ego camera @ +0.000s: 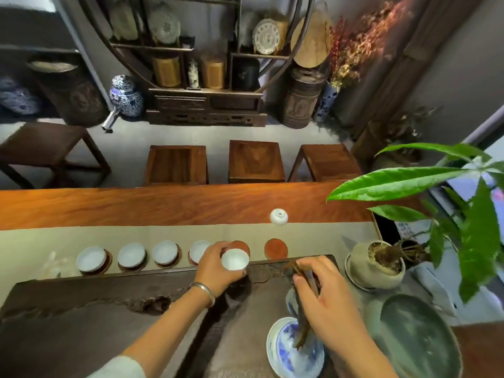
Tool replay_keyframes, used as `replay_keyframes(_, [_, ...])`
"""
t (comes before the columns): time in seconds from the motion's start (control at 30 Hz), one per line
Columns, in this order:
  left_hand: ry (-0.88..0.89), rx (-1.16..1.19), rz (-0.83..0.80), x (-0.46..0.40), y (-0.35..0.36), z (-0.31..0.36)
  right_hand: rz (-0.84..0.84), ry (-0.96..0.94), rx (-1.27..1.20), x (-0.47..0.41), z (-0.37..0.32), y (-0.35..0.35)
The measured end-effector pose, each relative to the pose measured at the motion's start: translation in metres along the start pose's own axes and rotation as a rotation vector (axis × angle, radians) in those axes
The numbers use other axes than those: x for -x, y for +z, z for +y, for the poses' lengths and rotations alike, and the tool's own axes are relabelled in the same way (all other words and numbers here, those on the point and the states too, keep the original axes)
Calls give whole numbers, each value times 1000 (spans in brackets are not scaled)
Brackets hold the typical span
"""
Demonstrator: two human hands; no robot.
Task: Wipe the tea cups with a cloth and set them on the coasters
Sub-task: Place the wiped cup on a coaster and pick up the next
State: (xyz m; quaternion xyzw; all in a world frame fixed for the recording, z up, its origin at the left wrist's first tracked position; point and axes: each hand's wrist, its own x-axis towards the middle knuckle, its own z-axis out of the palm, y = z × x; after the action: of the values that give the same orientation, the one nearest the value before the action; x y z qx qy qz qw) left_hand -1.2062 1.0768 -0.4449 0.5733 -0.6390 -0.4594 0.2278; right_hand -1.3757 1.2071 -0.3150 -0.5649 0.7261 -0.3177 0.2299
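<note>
**Operator:** Starting with the head view, the only view supplied: what is held, and where?

**Inspector:** A white tea cup (235,259) is gripped by the left hand (215,266), fingers curled round its rim and wall. The cup is held upright, just above the far edge of the dark tea tray (81,309) and just short of the fifth coaster (241,246), which is partly hidden by the hand. Dark wooden tongs (301,279) are pinched by the right hand (330,304); the lower tips are seen inside a blue-and-white bowl (294,350).

**Operator:** What is already set?

**Inspector:** Four cups (91,259) are seated on coasters in a row along the pale runner (163,233). A sixth coaster (276,249) lies bare. One cup (278,216) is stood upside down farther out, at the runner's far edge.

**Operator:** Which step is in hand?

**Inspector:** Placement of the fifth cup is judged to be under way. No cloth can be identified in either hand.

**Operator:** What does the next move call for?

**Inspector:** The cup is to be carried slightly forward, centred over the fifth coaster, lowered level and released. The neighbouring fourth cup stands close, so contact should be avoided.
</note>
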Motion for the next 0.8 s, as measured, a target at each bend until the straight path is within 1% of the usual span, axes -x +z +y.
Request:
replay_keyframes(0.17, [-36,-67,40,-28,24,-6,-49,12,27,-28,13,-2])
replay_keyframes(0.43, [-62,-85,60,-70,41,-13,-10,23,-2,-61,29,-1])
replay_keyframes(0.53, [-79,-102,42,-79,47,-17,4,40,-32,-68,36,-1])
replay_keyframes(0.8, [-126,-174,-6,-83,57,-33,13,87,-14,-80,43,2])
